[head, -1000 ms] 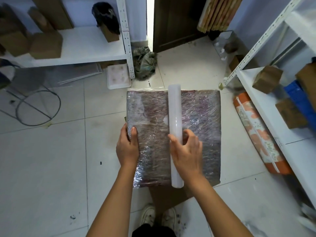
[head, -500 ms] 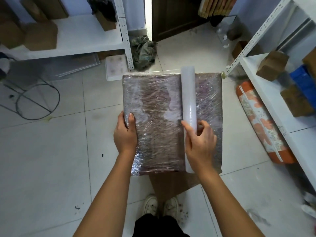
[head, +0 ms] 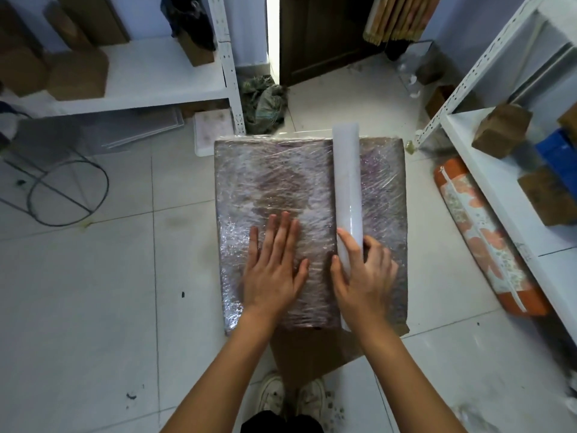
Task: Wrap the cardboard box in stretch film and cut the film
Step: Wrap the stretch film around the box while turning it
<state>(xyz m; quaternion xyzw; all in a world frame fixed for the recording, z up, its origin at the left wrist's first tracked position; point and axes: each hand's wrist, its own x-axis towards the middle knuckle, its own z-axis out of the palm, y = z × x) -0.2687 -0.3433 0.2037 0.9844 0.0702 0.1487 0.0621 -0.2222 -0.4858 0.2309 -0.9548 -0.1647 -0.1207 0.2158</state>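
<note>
Clear stretch film already covers the top face of the cardboard box (head: 309,195), which lies flat at the centre of the view, raised above the tiled floor (head: 93,292) on brown cardboard.

Left hand (head: 274,264): fingers are straight and spread, palm flat on the film at about 7 o'clock of the box face. It grips nothing. Use it to press the laid film down and hold the box steady; smoothing from the centre outward likely removes trapped air.

Film roll (head: 348,195): it lies on the box face along the 12-to-6 o'clock line, right of centre, its far end just over the 12 o'clock edge.

Right hand (head: 363,273): the grip is closed on the near end of the roll, fingers and thumb curled around it. Judged from the task, the step in hand is drawing the roll toward the 3 o'clock edge. Keep the roll parallel to that edge and the film taut.

The white shelving (head: 499,157) stands at 3 o'clock, so allow the roll room.
</note>
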